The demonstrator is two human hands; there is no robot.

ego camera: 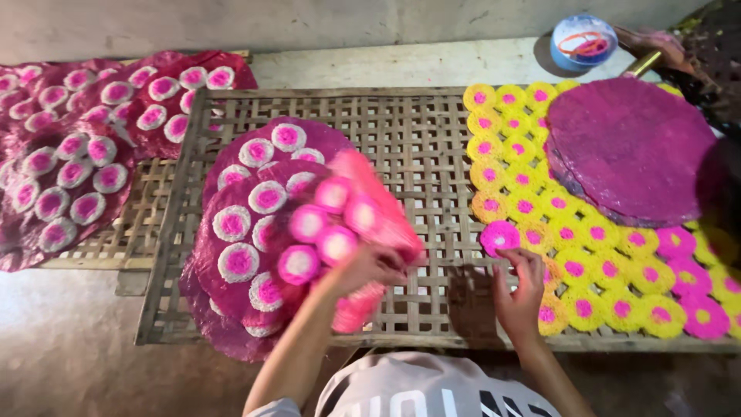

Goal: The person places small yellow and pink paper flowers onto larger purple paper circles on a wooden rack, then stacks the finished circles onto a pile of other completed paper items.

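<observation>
Head view, L to R. Far left: dark magenta round sheets [62, 154] studded w/ small pink-centred white discs, overlapping on a lower woven bamboo tray [131, 232] that rests partly under the main rack. Centre: large woven bamboo lattice rack [417, 147] serving as the bench, set on a pale concrete floor [62, 347]. On the rack's left part – a stack of magenta round sheets [231, 224] carrying white-rimmed pink discs, its lower edge overhanging the rack's near rail.

Left hand [370, 266]: fingers closed in a pinch on the near edge of a lighter pink round sheet with pink-and-white discs [347, 216], which is tilted up over the stack and blurred; exact contact w/ the sheet beneath cannot be told.

Right hand [519, 297]: fingers bent, tips closed lightly on a small pink fuzzy disc with a pale centre [499, 237], which lies on the lattice just beside the left edge of the yellow field.

Right part of rack: rows of small yellow fuzzy discs with pink centres [525, 181], touching one another, w/ a few pink fuzzy discs with yellow centres [695, 316] mixed in near the right end. Atop the yellow rows – a stack of plain purple-magenta round sheets [629, 147]. Beyond the rack, top right: a blue-and-white bowl [583, 40] holding thin red loops, on the pale ledge. Bottom centre: the person's grey printed shirt [424, 390].
</observation>
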